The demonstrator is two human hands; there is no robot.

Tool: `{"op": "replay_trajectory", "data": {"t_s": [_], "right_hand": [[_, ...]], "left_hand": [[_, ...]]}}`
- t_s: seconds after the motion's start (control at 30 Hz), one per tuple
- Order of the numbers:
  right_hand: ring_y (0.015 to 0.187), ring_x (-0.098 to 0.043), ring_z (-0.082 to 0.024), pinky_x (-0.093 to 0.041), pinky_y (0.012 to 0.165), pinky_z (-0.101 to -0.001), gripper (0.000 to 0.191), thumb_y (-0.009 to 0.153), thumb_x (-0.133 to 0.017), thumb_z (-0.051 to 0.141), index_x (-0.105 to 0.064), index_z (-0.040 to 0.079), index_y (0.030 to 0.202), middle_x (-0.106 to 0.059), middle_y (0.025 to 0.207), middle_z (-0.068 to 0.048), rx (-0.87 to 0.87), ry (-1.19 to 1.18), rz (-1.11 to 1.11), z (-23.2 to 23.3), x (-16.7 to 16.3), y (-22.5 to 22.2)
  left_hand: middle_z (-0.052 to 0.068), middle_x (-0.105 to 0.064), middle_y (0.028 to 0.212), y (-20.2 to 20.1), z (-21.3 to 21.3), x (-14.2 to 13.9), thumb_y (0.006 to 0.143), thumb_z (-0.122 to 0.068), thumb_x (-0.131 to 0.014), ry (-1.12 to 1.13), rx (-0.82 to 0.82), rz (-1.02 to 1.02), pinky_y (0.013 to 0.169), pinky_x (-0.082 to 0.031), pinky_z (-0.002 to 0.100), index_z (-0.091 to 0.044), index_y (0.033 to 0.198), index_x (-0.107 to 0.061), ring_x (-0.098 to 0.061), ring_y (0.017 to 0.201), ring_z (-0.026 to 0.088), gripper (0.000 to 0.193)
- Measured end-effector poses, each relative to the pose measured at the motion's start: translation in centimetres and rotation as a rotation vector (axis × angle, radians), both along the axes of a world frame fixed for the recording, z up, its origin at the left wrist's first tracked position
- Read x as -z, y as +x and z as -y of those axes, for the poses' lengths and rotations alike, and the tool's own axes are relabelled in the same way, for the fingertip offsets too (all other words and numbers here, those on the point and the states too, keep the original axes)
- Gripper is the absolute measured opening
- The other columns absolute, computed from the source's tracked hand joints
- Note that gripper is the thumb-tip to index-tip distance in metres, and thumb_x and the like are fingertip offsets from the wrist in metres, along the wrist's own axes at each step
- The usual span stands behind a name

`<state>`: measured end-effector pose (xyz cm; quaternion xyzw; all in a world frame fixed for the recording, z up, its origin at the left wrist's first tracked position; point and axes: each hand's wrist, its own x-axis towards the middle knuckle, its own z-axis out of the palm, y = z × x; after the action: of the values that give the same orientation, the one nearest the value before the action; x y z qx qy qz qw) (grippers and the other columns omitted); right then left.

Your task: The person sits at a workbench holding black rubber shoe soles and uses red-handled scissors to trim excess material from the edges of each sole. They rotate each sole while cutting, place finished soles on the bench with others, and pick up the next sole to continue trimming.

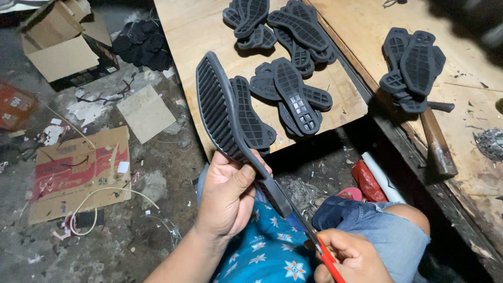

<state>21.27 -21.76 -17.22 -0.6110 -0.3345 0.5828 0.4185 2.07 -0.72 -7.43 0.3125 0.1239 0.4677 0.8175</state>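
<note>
My left hand (228, 196) grips a black rubber shoe sole (220, 112) near its heel end, holding it up on edge with the ridged tread facing left. My right hand (351, 259) holds a red-handled knife (327, 257), and its thin blade (301, 222) reaches up to the sole's heel edge by my left thumb. Both hands are over my lap, above blue patterned cloth (267, 251) and denim shorts (377, 225). More black soles (293, 97) lie in piles on a wooden board (194, 31) just beyond.
A second stack of soles (414, 65) sits on a wooden bench (471, 120) at the right, beside a hammer (437, 141). Cardboard boxes (65, 44), flattened cardboard (78, 170), wire and scraps litter the dirty floor at the left.
</note>
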Motion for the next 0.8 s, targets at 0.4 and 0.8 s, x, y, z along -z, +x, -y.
{"op": "replay_trajectory", "data": {"t_s": [0.4,0.8], "right_hand": [[0.059,-0.060,-0.007,-0.044,0.053,-0.0237,0.030,0.073,-0.091,0.005,-0.073,-0.002,0.096,-0.065,0.067,0.000,-0.008,-0.004,-0.119,-0.2,-0.4,0.2],[0.060,-0.062,-0.006,-0.048,0.053,-0.0236,0.039,0.069,-0.090,0.005,-0.069,0.006,0.102,-0.063,0.071,0.003,-0.050,0.061,-0.105,-1.3,-1.0,0.0]], "left_hand": [[0.011,-0.068,0.111,-0.2,0.6,0.3,0.097,0.000,-0.070,0.054,0.023,-0.072,0.096,-0.053,0.038,-0.001,0.125,-0.059,-0.066,0.102,0.021,0.031],[0.006,-0.069,0.114,0.1,0.8,0.8,0.093,-0.002,-0.076,0.025,0.090,-0.065,0.101,-0.051,0.033,-0.001,0.129,-0.060,-0.065,0.105,0.016,0.039]]}}
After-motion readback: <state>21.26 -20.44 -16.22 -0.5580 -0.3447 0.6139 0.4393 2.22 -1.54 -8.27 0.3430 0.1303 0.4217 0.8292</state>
